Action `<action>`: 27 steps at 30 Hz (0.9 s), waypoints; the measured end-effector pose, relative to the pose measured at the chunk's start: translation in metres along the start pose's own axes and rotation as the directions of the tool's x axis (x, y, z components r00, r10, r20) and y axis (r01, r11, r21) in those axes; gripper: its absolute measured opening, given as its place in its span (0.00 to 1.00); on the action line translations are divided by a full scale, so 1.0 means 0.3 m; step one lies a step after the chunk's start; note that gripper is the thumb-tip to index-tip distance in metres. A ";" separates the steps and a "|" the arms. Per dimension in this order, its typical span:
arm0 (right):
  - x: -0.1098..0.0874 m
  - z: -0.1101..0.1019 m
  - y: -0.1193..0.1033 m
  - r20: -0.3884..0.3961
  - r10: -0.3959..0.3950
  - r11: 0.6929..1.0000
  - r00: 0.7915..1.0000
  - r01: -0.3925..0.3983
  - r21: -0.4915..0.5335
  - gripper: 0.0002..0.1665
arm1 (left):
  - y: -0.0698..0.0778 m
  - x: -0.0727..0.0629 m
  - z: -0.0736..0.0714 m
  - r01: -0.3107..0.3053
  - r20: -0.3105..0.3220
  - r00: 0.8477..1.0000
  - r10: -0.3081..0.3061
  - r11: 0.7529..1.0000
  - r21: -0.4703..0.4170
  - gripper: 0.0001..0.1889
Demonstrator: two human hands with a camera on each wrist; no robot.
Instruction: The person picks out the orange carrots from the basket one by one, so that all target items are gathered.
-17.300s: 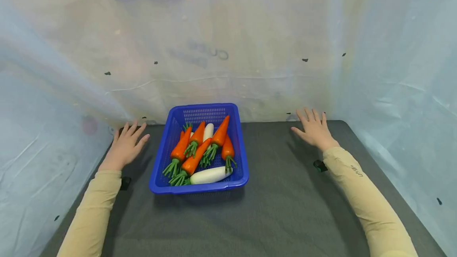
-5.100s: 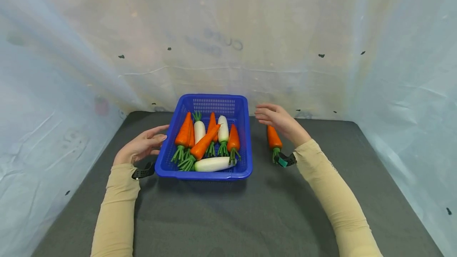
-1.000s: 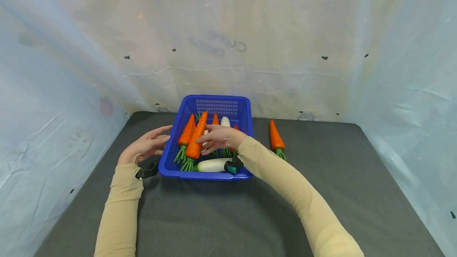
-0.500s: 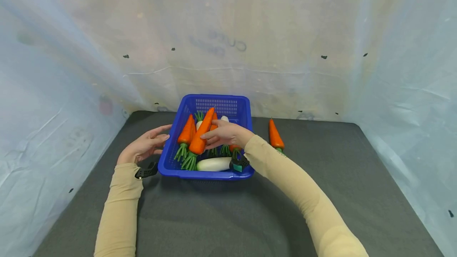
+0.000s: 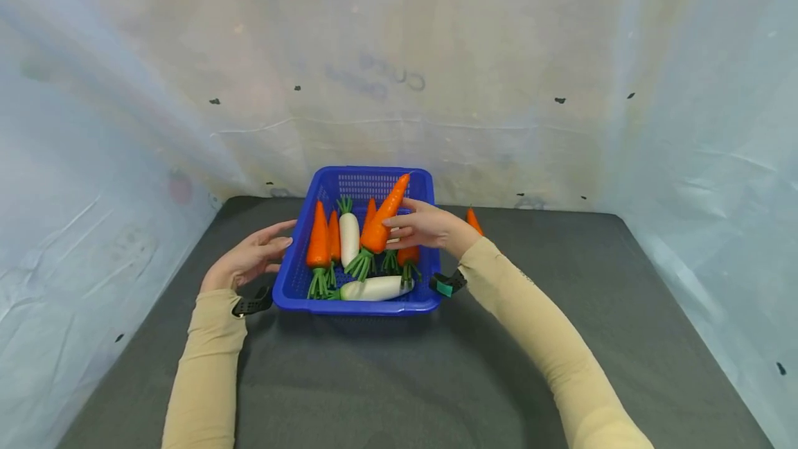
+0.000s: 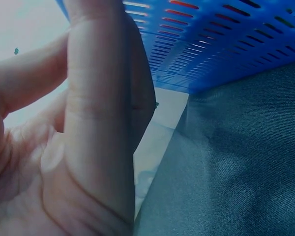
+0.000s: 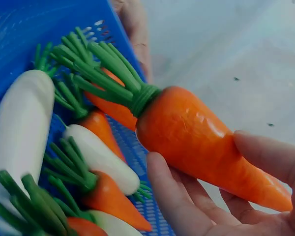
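My right hand [image 5: 433, 227] holds an orange carrot [image 5: 383, 224] with green stems, thumb on one side and fingers on the other. It is raised over the right part of a blue basket [image 5: 355, 307], tip up toward the back. In the right wrist view the stem end of the carrot [image 7: 187, 130] points toward the basket. My left hand [image 5: 249, 255] touches the basket's left side with fairly straight fingers; the left wrist view shows those fingers [image 6: 98, 98] against the slotted wall. Inside lie several more carrots [image 5: 318, 241] and white radishes [image 5: 377, 288].
Another carrot [image 5: 474, 222] lies on the dark cloth-covered table [image 5: 374, 380] right of the basket, partly hidden behind my right hand and wrist. Pale plastic sheeting [image 5: 486, 54] hangs behind the table and at both sides.
Over the last second my right hand moved right with the carrot, from the basket's left part to its right part. The left hand stayed. Earlier, a carrot left the basket for the table.
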State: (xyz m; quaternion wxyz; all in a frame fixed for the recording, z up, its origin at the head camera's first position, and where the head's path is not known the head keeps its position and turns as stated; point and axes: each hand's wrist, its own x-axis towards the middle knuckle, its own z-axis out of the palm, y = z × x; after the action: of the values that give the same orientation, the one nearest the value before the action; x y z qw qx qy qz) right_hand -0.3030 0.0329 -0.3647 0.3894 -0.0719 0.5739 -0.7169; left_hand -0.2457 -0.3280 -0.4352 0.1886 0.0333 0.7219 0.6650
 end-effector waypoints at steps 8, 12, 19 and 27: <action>-0.097 -0.066 -0.058 -0.006 -0.119 0.993 0.993 0.119 0.001 0.45 | -0.005 -0.013 -0.007 0.003 0.009 1.000 -0.003 1.000 -0.017 0.33; -0.146 -0.100 -0.086 -0.010 -0.159 0.987 0.987 0.159 0.001 0.42 | -0.007 -0.015 -0.009 0.008 0.005 1.000 -0.008 1.000 -0.018 0.34; -0.213 -0.166 -0.121 -0.063 -0.215 0.976 0.975 0.213 -0.032 0.40 | -0.006 -0.017 -0.009 0.009 0.007 1.000 -0.008 1.000 -0.019 0.34; -0.260 -0.240 -0.132 -0.109 -0.233 0.972 0.966 0.233 -0.017 0.40 | -0.007 -0.018 -0.004 0.005 0.001 1.000 -0.005 1.000 -0.015 0.34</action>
State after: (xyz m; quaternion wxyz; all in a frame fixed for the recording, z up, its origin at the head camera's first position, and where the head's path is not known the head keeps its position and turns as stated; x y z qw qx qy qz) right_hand -0.3079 0.1394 -0.3270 0.2700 -0.0997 0.5836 -0.7593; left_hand -0.2406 -0.3309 -0.4360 0.1911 0.0304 0.7168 0.6699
